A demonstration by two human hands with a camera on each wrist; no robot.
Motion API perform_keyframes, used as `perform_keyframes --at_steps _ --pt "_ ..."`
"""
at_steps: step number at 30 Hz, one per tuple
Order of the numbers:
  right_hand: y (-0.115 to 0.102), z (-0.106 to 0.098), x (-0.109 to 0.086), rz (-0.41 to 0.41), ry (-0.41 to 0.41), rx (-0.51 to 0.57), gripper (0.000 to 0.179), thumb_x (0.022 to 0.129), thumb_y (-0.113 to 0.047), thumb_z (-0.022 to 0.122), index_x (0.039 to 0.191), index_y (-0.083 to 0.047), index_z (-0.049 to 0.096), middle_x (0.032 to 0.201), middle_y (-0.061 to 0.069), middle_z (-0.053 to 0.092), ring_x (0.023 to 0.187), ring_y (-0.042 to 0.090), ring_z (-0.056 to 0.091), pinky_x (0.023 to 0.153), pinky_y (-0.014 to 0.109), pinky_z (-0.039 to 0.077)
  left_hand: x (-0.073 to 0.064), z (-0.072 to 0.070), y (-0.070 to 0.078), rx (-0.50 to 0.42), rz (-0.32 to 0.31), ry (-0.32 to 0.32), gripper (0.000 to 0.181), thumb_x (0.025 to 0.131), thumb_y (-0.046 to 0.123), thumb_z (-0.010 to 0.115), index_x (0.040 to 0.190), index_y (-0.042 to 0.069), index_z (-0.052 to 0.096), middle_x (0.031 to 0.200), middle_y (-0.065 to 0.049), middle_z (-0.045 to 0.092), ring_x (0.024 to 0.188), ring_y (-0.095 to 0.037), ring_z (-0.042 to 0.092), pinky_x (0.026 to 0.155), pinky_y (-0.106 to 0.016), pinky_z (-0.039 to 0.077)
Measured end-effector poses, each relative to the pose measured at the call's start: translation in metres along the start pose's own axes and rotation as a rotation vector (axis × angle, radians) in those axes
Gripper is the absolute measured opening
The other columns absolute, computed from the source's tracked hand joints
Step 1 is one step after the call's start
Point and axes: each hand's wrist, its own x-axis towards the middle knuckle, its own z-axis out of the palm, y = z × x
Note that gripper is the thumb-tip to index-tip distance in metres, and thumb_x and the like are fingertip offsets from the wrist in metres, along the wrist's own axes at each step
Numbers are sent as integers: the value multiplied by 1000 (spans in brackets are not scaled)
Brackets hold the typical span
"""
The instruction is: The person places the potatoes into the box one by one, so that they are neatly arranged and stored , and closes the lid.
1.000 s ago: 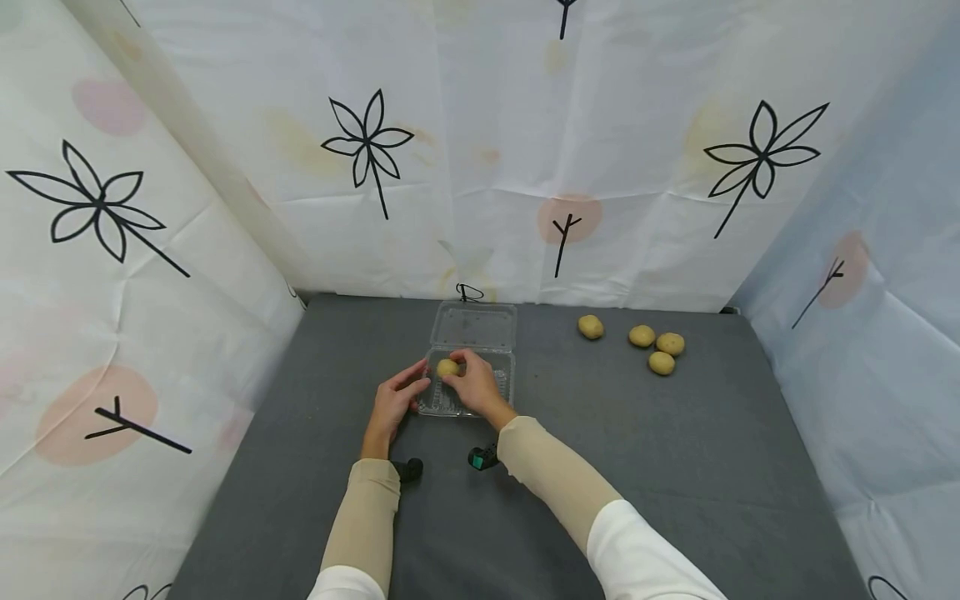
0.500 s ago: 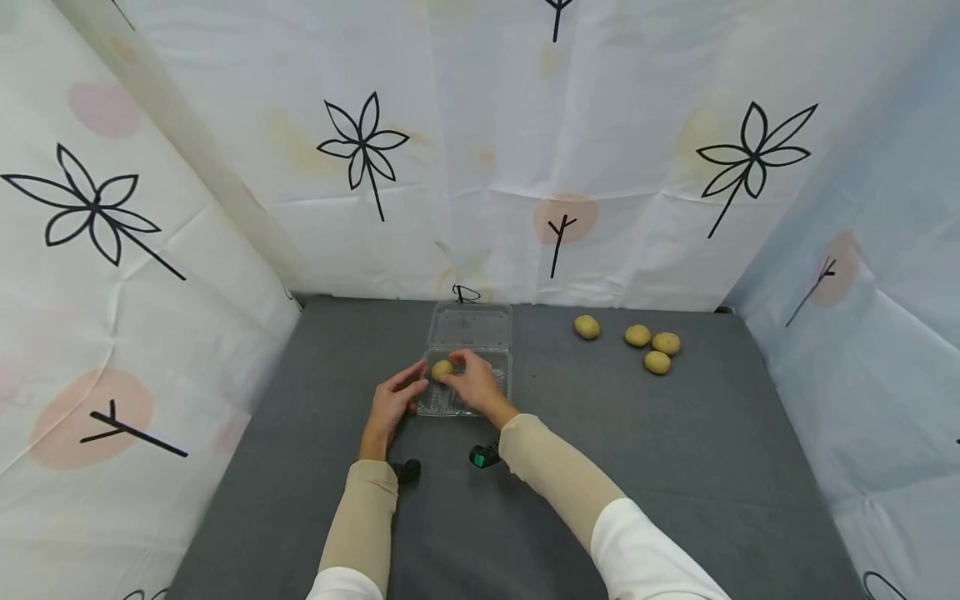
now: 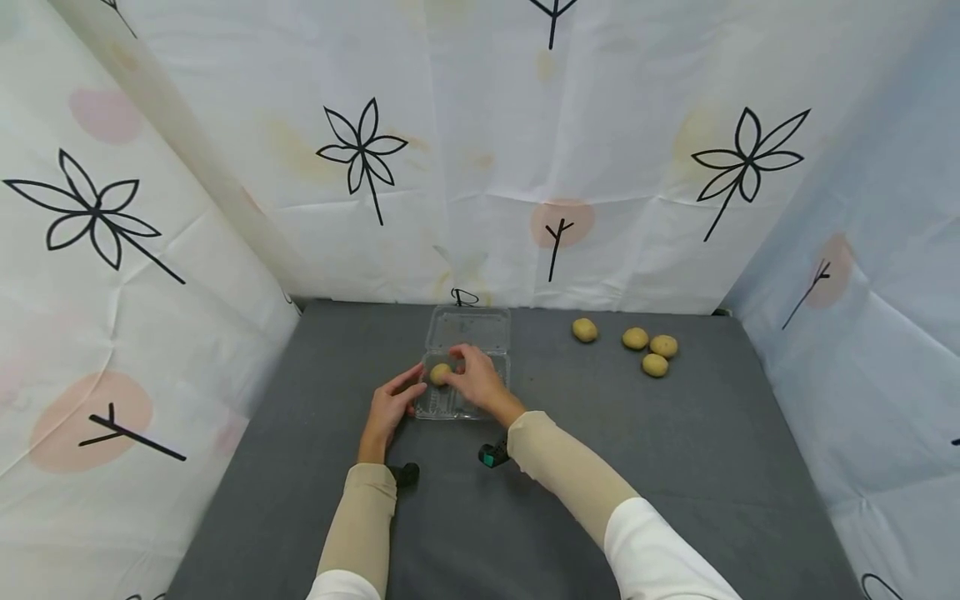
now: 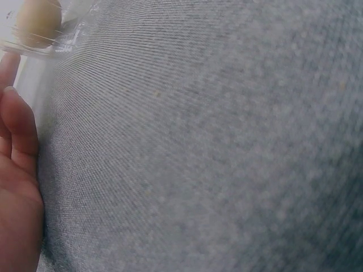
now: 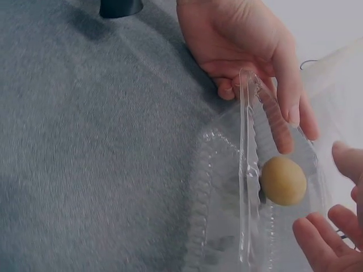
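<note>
One potato (image 3: 440,374) sits in the left part of a clear plastic clamshell box (image 3: 472,408), whose lid (image 3: 471,327) lies folded back behind it. My right hand (image 3: 480,382) is over the box beside this potato; in the right wrist view its fingertips (image 5: 309,229) are spread and apart from the potato. My left hand (image 3: 388,410) rests against the box's left side with fairly straight fingers. In the right wrist view its thumb and fingers show at the box's wall, partly through the plastic. The left wrist view shows only part of this hand, at its left edge.
Several more potatoes (image 3: 654,365) lie at the back right of the grey table (image 3: 600,467), one (image 3: 585,330) slightly apart from the others. Patterned white cloth (image 3: 480,167) hangs behind and along both sides. Dark wrist devices (image 3: 493,454) jut from my sleeves.
My right hand has let go of the potato, and its fingers have opened away from it. The potato now sits a little lower and further left in the box. My left hand stays put.
</note>
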Motion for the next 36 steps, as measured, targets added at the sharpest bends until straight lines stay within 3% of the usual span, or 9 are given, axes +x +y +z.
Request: perform_keyframes --at_steps 6,14,22,27,36 --pt "-2 -7 -2 -71 -1 -88 52 102 -34 64 146 -11 50 142 14 54 118 29 58 95 45 52 0 0 -1 18 22 6 46 92 25 77 137 20 68 135 -10 69 62 -8 52 59 -22 49" --pt "-7 -16 -5 -91 14 -112 58 105 -44 56 151 -10 45 150 13 47 132 31 54 106 49 48 -1 1 1 15 5 -7 46 93 25 77 138 22 67 139 -11 67 65 -8 53 59 -21 49" --pt "-13 -22 -10 -160 12 -358 61 103 -43 59 152 -10 43 153 15 41 140 34 44 110 51 45 -5 -1 12 -14 -56 -44 47 96 16 72 142 17 62 145 -15 61 59 -10 50 60 -23 50" --pt "-14 -25 -11 -180 10 -488 64 103 -46 58 155 -13 40 159 17 35 146 36 39 111 55 44 -4 -1 8 -3 -50 -36 48 96 19 73 142 18 63 146 -13 61 60 -10 50 61 -23 50" --pt "-10 -29 -8 -175 12 -671 74 102 -58 51 162 -18 30 168 15 23 157 39 21 127 58 18 0 0 -2 27 9 -1 48 93 26 77 139 22 66 142 -11 65 58 -8 50 60 -22 50"
